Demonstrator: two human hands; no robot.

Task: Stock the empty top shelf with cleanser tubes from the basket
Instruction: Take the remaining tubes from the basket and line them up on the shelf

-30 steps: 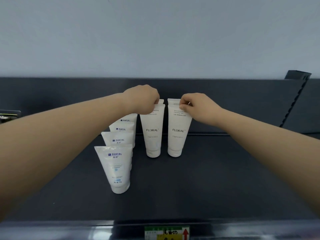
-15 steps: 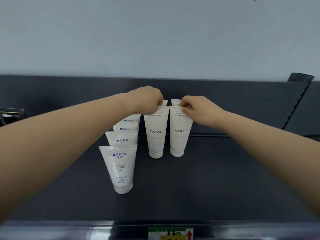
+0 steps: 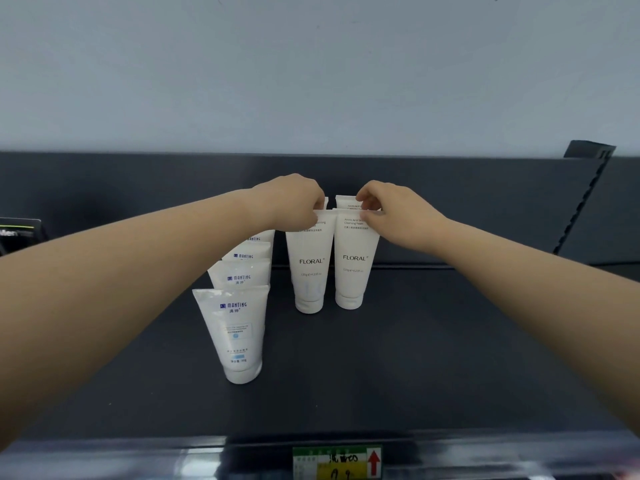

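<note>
Two white FLORAL cleanser tubes stand cap-down side by side on the dark top shelf (image 3: 433,358). My left hand (image 3: 292,200) pinches the crimped top of the left FLORAL tube (image 3: 309,268). My right hand (image 3: 393,211) pinches the top of the right FLORAL tube (image 3: 353,265). Behind each front tube the top of another white tube shows, mostly hidden. To the left, a row of several white MANTING tubes (image 3: 237,334) runs from front to back. The basket is out of view.
The shelf's dark back panel (image 3: 138,188) rises behind the tubes, with a pale wall above. A price label (image 3: 337,462) sits on the shelf's front rail. A dark upright bracket (image 3: 585,202) stands at the right; a dark box (image 3: 19,233) at the far left.
Both hands stay pinched on the tops of the two front FLORAL tubes; my right hand's fingers have lifted slightly at the tube's top. The view has shifted only slightly.
</note>
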